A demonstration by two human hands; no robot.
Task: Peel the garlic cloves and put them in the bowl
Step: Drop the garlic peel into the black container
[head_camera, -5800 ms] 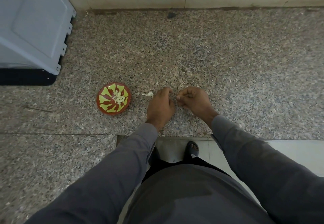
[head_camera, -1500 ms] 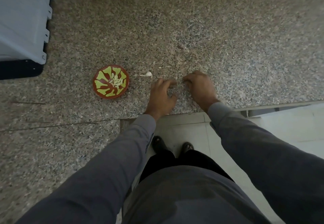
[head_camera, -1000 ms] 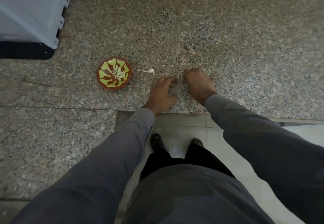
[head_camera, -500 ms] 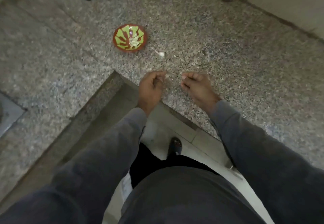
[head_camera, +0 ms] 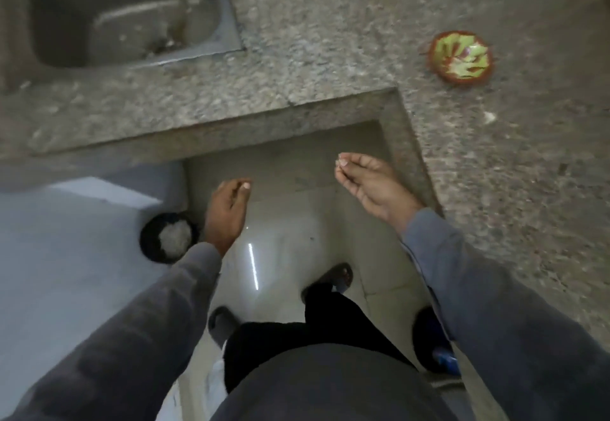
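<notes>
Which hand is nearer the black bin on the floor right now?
Left. The left hand hovers just beside the black bin; the right hand is farther off, near the counter's corner.

A granite counter (head_camera: 330,67) is seen wrapping round an inner corner. A steel sink (head_camera: 125,8) is set into it at the upper left. Below, a pale tiled floor (head_camera: 297,222) is shown, marked by a bright streak of reflected light. A black bin (head_camera: 168,237) holding whitish scraps is placed on the floor beside the counter's base. Two dark sandals (head_camera: 336,277) are visible on the tiles.
</notes>
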